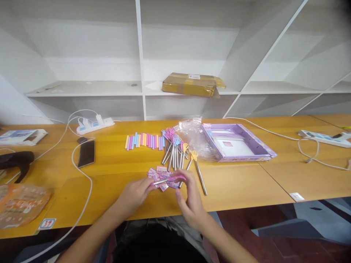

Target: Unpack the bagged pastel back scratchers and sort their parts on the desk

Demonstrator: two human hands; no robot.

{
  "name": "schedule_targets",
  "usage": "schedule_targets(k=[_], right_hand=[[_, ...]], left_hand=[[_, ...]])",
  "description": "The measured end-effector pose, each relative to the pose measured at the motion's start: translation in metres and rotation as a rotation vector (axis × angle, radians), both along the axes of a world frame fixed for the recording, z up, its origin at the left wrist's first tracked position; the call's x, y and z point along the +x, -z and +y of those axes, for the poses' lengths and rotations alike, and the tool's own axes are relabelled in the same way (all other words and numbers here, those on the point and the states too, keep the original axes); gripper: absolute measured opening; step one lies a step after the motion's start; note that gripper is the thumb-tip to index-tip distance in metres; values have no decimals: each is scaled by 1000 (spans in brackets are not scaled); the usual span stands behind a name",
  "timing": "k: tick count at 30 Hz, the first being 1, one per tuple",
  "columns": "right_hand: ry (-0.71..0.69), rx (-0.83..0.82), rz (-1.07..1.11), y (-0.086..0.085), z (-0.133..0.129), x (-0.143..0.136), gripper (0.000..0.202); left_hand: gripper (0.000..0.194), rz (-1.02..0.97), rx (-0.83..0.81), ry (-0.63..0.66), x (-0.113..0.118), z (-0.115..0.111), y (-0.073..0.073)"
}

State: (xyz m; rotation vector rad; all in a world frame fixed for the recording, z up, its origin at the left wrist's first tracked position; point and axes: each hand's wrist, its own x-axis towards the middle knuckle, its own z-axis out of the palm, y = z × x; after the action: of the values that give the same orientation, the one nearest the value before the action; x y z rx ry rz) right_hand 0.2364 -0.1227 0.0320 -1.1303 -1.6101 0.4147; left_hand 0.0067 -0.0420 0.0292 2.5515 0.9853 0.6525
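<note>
My left hand (135, 195) is closed, pinching the pink handle end of a short back scratcher (161, 181) with a metal rod and a pink hand-shaped head. Around that head curve the fingers of my right hand (192, 204); its thumb stays apart, lower down. Beneath the scratcher lies a pile of small pink and purple printed cards (161, 170), partly hidden by it. Just beyond are several back scratchers (173, 149) with metal rods and pink, blue and yellow heads. To their left, coloured handle tubes (145, 140) in pink, purple, blue and yellow lie in a row.
Clear plastic wrap (192, 135) lies beside an open purple box (264, 150) at the right. A phone (86, 153), white cable and power strip (95, 125) are on the left, with an orange plastic bag (24, 204). A taped carton (189, 86) sits on the shelf.
</note>
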Motion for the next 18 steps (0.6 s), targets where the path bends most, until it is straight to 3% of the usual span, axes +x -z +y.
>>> schedule_targets(k=[3,5,7,9,12,15,18], right_hand=[[10,28,-235,-24,50,57,33],[221,-5,-438,-32,94,92,23],[477,-158,-606,-30,136,119,25],[651,-273,-731,-17,168,138,30],[804,-330,-803,13,191,152,48],[827,-359,-828,41,196,156,65],[801,-373,-836,53,197,156,68]], left_hand=[[29,32,-152,-94,-2,24,-17],[26,-4,-221,-124,6,39,-21],[29,-54,-251,-138,19,53,-16],[33,-81,-273,-173,29,62,-5],[34,-130,-316,-260,33,68,15],[29,-244,-346,-262,25,67,29],[26,-310,-345,-231,18,63,34]])
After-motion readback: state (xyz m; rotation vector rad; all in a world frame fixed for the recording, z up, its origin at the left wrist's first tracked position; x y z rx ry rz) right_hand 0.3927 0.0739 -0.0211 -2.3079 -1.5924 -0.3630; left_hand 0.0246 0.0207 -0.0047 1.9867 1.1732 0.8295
